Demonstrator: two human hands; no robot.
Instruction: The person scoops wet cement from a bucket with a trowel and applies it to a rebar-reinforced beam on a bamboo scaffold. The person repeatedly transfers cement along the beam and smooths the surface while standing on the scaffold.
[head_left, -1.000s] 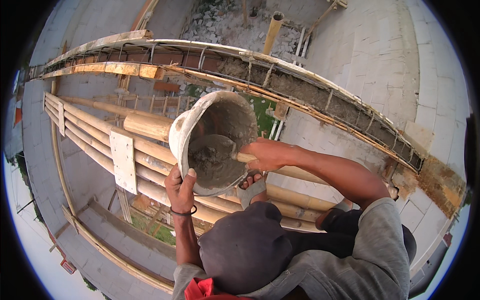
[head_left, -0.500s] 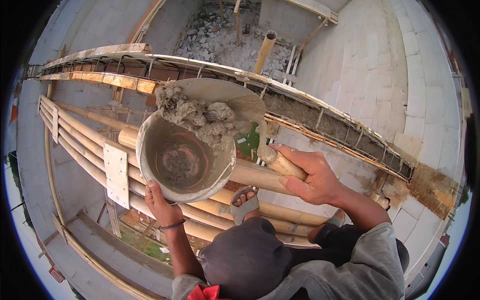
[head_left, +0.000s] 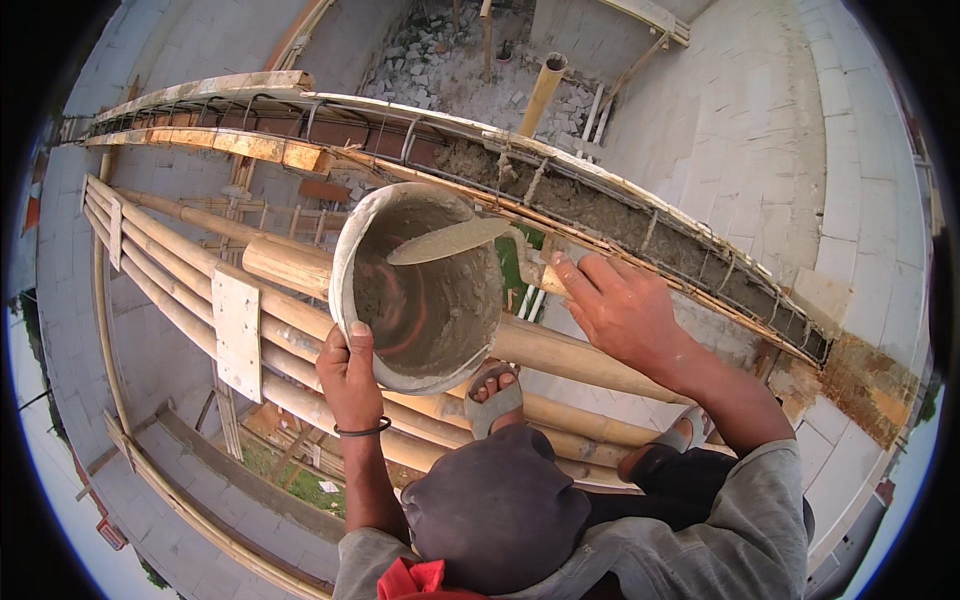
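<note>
My left hand (head_left: 350,375) grips the near left rim of a mortar-smeared bucket (head_left: 343,255), fingers closed with the thumb over the edge. The bucket is tilted, its mouth facing up and toward the channel; only a thin grey residue coats the inside. My right hand (head_left: 625,315) is closed round the wooden handle of a trowel (head_left: 450,241). The trowel's blade, seen nearly edge-on, reaches over the bucket's mouth and carries no heap. Beyond the bucket runs a board-sided channel with steel bars, partly filled with wet mortar (head_left: 620,215).
My sandalled feet stand on bamboo poles (head_left: 590,430), with gaps showing ground far below. A pale board (head_left: 236,340) lies across the poles at left. An upright bamboo post (head_left: 542,95) and rubble (head_left: 420,70) lie beyond the channel, beside a block wall (head_left: 740,130).
The mortar heap has left the trowel blade, which has turned edge-on and moved over the bucket. The bucket has shifted right and tilted toward the channel, in which mortar now shows behind it.
</note>
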